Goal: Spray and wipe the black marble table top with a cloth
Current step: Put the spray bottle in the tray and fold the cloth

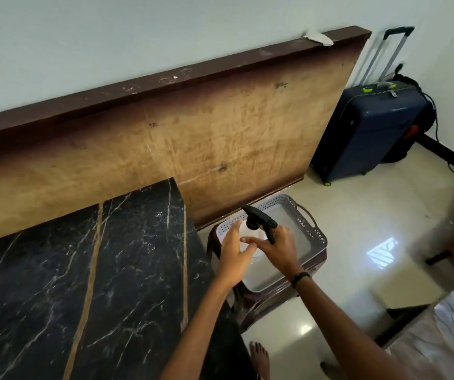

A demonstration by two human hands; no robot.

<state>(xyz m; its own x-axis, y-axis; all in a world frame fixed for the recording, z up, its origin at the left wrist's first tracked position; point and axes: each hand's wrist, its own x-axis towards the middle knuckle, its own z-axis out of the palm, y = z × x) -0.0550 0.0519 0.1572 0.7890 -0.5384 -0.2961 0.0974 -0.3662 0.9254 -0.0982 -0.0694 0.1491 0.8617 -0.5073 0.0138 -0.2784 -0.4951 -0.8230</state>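
The black marble table top (83, 270), veined in white with gold strips, fills the lower left. To its right a spray bottle (250, 231) with a black trigger head and a pale body stands over a grey perforated basket (313, 234). My right hand (277, 250) grips the bottle at the neck, fingers curled by the trigger. My left hand (234, 253) lies against the bottle's left side with its fingers fairly straight. Most of the bottle's body is hidden behind both hands. I see no cloth in either hand.
The basket sits on a brown plastic stool (264, 300) beside the table. A wooden panel (220, 127) stands behind, with a white crumpled piece (319, 38) on its top edge. A blue suitcase (371, 127) is in the corner. My bare foot (260, 357) is on the glossy floor.
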